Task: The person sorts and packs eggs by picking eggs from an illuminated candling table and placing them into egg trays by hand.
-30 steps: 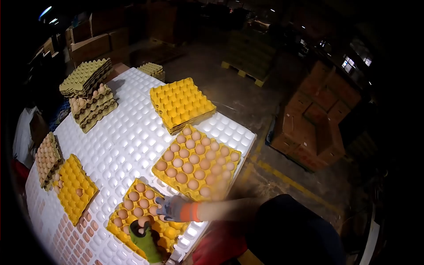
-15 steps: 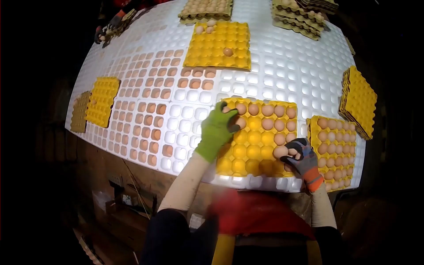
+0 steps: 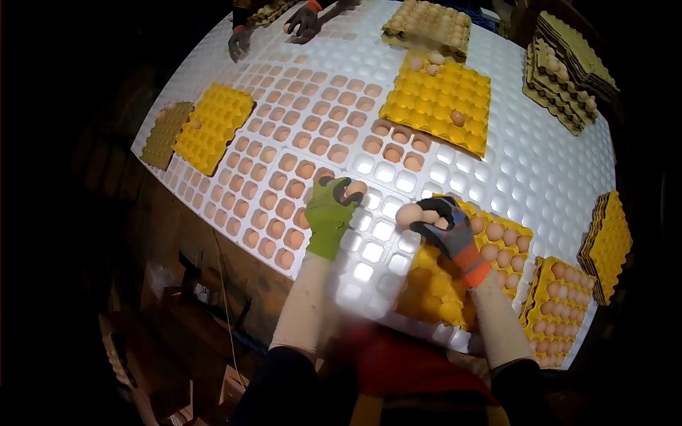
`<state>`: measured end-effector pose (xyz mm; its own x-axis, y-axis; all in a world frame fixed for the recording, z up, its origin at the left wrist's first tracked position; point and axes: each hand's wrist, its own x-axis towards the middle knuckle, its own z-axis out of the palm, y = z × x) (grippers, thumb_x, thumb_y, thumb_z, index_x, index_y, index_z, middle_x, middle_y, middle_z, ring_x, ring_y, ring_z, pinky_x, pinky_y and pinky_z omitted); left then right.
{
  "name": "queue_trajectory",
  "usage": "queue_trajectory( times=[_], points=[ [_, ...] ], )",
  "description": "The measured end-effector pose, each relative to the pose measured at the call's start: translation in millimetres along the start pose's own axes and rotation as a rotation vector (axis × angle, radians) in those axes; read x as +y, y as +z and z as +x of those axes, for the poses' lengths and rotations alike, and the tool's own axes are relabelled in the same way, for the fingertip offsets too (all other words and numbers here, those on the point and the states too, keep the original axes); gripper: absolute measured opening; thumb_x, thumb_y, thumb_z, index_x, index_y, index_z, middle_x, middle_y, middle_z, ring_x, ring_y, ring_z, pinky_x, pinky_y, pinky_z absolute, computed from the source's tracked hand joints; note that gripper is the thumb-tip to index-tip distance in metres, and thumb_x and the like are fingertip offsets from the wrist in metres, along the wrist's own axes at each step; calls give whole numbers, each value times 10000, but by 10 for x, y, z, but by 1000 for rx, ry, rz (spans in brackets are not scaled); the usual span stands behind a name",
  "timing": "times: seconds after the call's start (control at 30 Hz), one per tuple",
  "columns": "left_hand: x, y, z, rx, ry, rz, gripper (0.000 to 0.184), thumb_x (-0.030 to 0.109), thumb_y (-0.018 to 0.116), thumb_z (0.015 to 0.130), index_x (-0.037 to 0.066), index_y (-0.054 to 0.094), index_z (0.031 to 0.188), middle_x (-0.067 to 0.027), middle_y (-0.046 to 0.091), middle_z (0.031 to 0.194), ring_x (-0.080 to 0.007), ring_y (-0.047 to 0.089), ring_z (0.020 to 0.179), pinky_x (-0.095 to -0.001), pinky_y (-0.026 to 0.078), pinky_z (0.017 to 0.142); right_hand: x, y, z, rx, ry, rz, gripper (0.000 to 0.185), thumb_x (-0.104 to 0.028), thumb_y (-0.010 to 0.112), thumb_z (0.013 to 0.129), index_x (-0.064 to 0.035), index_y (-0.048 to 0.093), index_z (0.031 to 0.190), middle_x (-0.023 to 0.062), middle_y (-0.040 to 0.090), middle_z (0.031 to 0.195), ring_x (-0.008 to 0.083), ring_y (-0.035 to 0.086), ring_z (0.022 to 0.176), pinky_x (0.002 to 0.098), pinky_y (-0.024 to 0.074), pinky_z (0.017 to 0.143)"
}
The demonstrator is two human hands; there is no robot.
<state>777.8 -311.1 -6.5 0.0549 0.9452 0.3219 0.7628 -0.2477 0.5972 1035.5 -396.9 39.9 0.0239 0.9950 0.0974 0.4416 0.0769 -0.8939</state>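
My left hand (image 3: 330, 216), in a green glove, is closed around eggs (image 3: 356, 190) over the white tray with square pockets (image 3: 372, 251). Pockets just left of it hold eggs, while those to its right show bare white bottoms. In a grey and orange glove, my right hand (image 3: 450, 231) grips several eggs (image 3: 410, 215) above the left part of a yellow egg tray (image 3: 428, 291). Eggs fill the right side of that tray; its left cups show no eggs. How many eggs my left fingers cover is hidden.
A full yellow egg tray (image 3: 561, 312) sits at right, beside stacked yellow trays (image 3: 605, 245). Farther back are another yellow tray (image 3: 437, 99) with a few eggs and grey-green stacks (image 3: 561, 78). At the far left, a co-worker's gloved hand (image 3: 304, 23) holds an egg.
Both hands have left the near yellow tray, carrying eggs leftward to the white pockets. The view has turned, so the table appears shifted. The co-worker's hands have moved apart.
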Motion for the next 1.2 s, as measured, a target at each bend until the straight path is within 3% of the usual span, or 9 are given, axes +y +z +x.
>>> queue_trajectory(
  times=[0.1, 0.2, 0.43, 0.6, 0.73, 0.83, 0.93, 1.03, 1.2],
  points=[
    [-49, 18, 201, -156, -25, 227, 267, 253, 762, 841, 161, 755, 1091, -95, 654, 1079, -316, 683, 896, -405, 570, 781, 100, 517, 772, 69, 141, -422, 480, -500, 809, 830, -178, 708, 1171, 78, 647, 1191, 304, 688, 1028, 426, 569, 864],
    [-207, 222, 328, -120, 45, 183, 272, 257, 740, 857, 196, 751, 1121, -85, 659, 1117, -308, 690, 900, -413, 573, 776, 341, 787, 1198, -12, 114, -817, 356, -365, 762, 871, -215, 697, 1187, 68, 631, 1172, 311, 693, 1006, 430, 567, 843],
    [-264, 650, 758, -331, 254, 262, 313, 202, 658, 934, 252, 733, 1234, -74, 682, 1267, -317, 712, 981, -394, 581, 830, 781, 658, 872, 46, 104, -714, 237, -316, 619, 980, -238, 689, 1193, 99, 675, 1226, 323, 687, 1052, 443, 547, 893],
    [-550, 143, 396, -93, -71, -531, 349, 80, 652, 938, 116, 693, 1283, -112, 663, 1233, -331, 672, 1010, -431, 556, 864, 18, 1054, 854, 266, -15, 163, 198, -145, 542, 973, -140, 707, 1082, 74, 655, 1211, 293, 611, 1051, 431, 475, 851],
    [-651, 269, -197, -48, 294, -43, 409, 128, 665, 932, 101, 666, 1340, -124, 640, 1254, -361, 573, 1186, -492, 436, 1009, 387, 1602, 740, 205, -167, -565, 177, -189, 700, 864, -119, 708, 1026, 66, 672, 1077, 315, 600, 1033, 456, 464, 881],
    [-544, 237, -284, -112, 366, 77, 415, 131, 665, 925, 118, 681, 1340, -104, 642, 1269, -338, 567, 1182, -488, 414, 996, 225, 1320, 408, 336, -31, -83, 210, -157, 732, 863, -115, 707, 1067, 116, 666, 1057, 347, 607, 1012, 460, 497, 893],
    [-354, 178, -215, 2, 331, -1, 393, 112, 658, 910, 118, 709, 1299, -104, 648, 1303, -313, 577, 1172, -469, 423, 984, 113, 282, -145, 381, -206, -363, 310, -145, 753, 859, -108, 691, 1161, 140, 658, 1066, 347, 616, 1000, 462, 513, 895],
    [203, 310, -245, -207, 204, -535, 423, 171, 712, 873, 100, 703, 1291, -102, 660, 1291, -326, 596, 1121, -473, 451, 982, 173, -502, -571, 311, 190, -641, 408, -216, 800, 809, -140, 688, 1194, 110, 631, 1210, 335, 581, 1112, 447, 477, 960],
    [1302, 919, -209, -451, 766, -146, 728, 202, 796, 758, 139, 572, 1447, -115, 625, 1281, -347, 534, 1225, -498, 399, 1048, 467, -894, -372, -88, 285, -1034, 492, -396, 833, 754, -195, 695, 1181, 74, 585, 1331, 318, 504, 1266, 477, 381, 1076]
  ],
)
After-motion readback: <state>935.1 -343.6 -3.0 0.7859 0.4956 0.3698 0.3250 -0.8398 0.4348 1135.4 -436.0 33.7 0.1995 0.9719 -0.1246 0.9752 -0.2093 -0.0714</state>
